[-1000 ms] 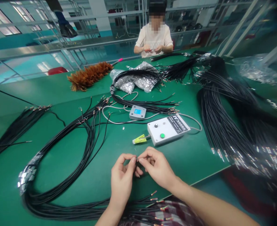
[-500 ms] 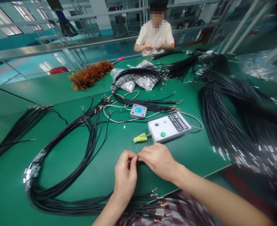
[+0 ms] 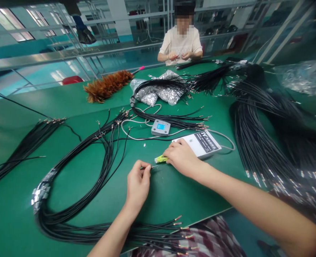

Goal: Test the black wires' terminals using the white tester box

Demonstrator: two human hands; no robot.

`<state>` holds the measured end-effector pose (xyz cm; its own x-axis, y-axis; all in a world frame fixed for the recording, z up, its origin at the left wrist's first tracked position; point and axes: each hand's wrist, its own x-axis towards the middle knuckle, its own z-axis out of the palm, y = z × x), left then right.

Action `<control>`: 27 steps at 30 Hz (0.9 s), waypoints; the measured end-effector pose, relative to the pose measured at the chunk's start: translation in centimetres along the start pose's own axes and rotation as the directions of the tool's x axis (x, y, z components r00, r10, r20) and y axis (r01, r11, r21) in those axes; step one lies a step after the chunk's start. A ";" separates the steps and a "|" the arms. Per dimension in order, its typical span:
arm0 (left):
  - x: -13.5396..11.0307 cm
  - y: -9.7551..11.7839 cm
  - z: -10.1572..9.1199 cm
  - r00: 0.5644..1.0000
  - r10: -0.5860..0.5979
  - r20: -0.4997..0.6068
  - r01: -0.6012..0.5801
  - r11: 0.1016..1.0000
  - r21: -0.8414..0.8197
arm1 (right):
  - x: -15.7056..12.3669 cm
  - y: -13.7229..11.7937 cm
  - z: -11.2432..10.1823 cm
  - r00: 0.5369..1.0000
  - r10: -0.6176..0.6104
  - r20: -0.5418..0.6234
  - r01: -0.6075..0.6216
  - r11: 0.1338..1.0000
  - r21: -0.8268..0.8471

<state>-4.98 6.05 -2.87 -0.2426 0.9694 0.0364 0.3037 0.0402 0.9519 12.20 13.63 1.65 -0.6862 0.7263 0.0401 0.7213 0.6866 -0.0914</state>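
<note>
My left hand (image 3: 138,182) is closed in a pinch on the end of a black cable (image 3: 144,168), whose thin bare wire tip (image 3: 154,166) points right. Just beyond that tip is a yellow-green clip (image 3: 161,159) fixed to the left end of a white control box (image 3: 198,142). My right hand (image 3: 183,157) is closed over the rear of the clip and hides the box's knob and green button. Below my left forearm, a looped bundle of black cables (image 3: 74,210) spreads its stripped, coloured ends toward the table's front edge.
A small grey box with a blue screen (image 3: 161,127) lies behind. Bags of silvery parts (image 3: 171,91), a brown feather duster (image 3: 108,87) and more black cable bundles (image 3: 254,132) lie on the green table (image 3: 115,200). Across it sits a person (image 3: 181,46) handling something red.
My hands have parted. My right hand has moved up and forward onto the clip, while my left hand still pinches the cable, now with its bare tip showing. The view has shifted slightly.
</note>
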 end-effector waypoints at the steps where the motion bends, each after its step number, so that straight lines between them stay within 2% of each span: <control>1: 0.2 -0.1 0.0 1.000 -0.002 0.003 0.002 1.000 0.000 | 0.3 0.1 -0.1 1.000 0.008 0.021 -0.008 1.000 0.002; 9: 1.8 -0.9 0.6 1.000 0.003 0.003 -0.003 0.999 0.033 | 0.9 -0.3 0.4 0.999 -0.047 -0.017 0.045 0.993 -0.109; 16: 2.5 -1.3 1.2 1.000 0.024 -0.013 -0.022 0.994 0.109 | 1.2 -0.2 0.3 0.998 -0.064 -0.015 0.062 0.993 -0.104; 20: 2.6 -1.0 1.4 0.999 0.032 -0.024 -0.028 0.987 0.157 | 1.2 -0.1 0.2 0.999 -0.052 0.007 0.053 0.994 -0.096; 27: 2.7 -0.5 1.8 0.998 0.045 -0.032 -0.038 0.979 0.199 | 1.0 0.0 0.4 0.998 -0.060 -0.021 0.058 0.995 -0.086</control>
<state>-4.10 9.12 -3.81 -0.2578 0.9621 0.0886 0.4903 0.0513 0.8701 11.47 14.34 1.31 -0.7261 0.6844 0.0663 0.6857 0.7279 -0.0030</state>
